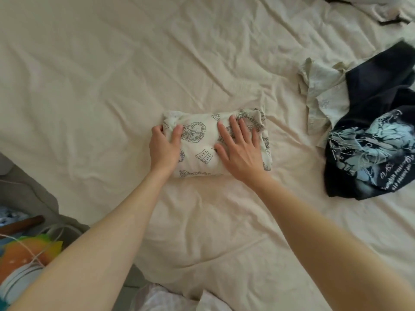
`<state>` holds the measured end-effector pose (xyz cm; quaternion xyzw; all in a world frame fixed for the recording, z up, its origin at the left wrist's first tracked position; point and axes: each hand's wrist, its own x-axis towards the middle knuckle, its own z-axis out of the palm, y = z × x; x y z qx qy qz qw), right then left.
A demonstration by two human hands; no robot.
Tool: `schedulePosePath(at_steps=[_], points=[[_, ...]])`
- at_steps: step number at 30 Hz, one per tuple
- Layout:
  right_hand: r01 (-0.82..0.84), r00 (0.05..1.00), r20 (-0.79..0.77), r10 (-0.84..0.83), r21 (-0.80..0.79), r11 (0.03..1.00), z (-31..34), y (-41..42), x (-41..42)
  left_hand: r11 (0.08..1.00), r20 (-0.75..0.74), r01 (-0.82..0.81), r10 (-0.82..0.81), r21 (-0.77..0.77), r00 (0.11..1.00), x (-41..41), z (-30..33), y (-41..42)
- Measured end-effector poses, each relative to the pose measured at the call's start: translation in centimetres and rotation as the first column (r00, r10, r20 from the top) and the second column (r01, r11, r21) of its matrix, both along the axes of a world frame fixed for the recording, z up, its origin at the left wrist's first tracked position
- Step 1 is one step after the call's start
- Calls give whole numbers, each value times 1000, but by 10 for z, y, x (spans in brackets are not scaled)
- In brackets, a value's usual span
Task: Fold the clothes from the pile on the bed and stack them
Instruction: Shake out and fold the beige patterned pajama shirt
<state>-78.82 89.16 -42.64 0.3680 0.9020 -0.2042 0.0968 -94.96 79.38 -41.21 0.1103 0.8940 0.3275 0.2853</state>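
A cream garment with dark line drawings [197,151] lies folded into a small rectangle in the middle of the bed. My left hand [164,147] grips its left edge, thumb on top and fingers curled round the side. Flat on its right half rests my right hand [240,149], fingers straight and spread, pressing down. At the right of the bed lies the unfolded pile: a dark navy shirt with a pale blue print [377,140] on top of a pale patterned shirt [323,95].
The beige sheet [112,75] is wrinkled and covers the whole bed. More cloth [390,10] lies at the far top right corner. Left of the bed, low down, stand coloured items and a white container [24,265]. White fabric [170,299] shows at the bottom edge.
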Motion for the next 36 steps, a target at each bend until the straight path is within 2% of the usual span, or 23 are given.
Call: schedulePosePath(at_steps=[4,6,8,10,11,13,14,15,17,21,27,36], points=[[9,1000,1,-9,-82,997,-9,7,-9,999,31,8,-7,-45,1000,-14,-4,3],[51,992,-105,-63,-114,992,1,10,-7,999,53,24,-22,-36,998,-18,0,2],[238,927,-262,-269,-144,961,14,15,-1,999,150,32,-30,-11,988,-17,4,-3],[549,740,-334,-584,-202,811,25,26,7,997,368,-56,35,47,929,-17,9,-11],[673,632,-288,-719,-257,694,29,35,12,991,487,-119,72,66,871,-18,12,-14],[766,466,-25,-885,-488,418,31,54,20,982,611,-175,93,77,786,-22,16,-17],[733,438,123,-891,-623,275,31,62,24,982,638,-170,81,79,766,-24,17,-18],[689,453,241,-858,-705,166,30,69,27,984,654,-156,65,83,754,-25,18,-17],[655,512,367,-777,-751,77,31,81,31,987,687,-143,52,76,725,-27,17,-13],[642,579,482,-658,-766,4,24,96,26,990,718,-129,52,52,694,-29,17,-7],[708,508,503,-699,-706,6,29,97,17,993,680,-106,45,48,732,-33,19,-2],[677,541,452,-709,-734,49,91,74,37,986,612,-114,16,121,791,-20,54,-32]])
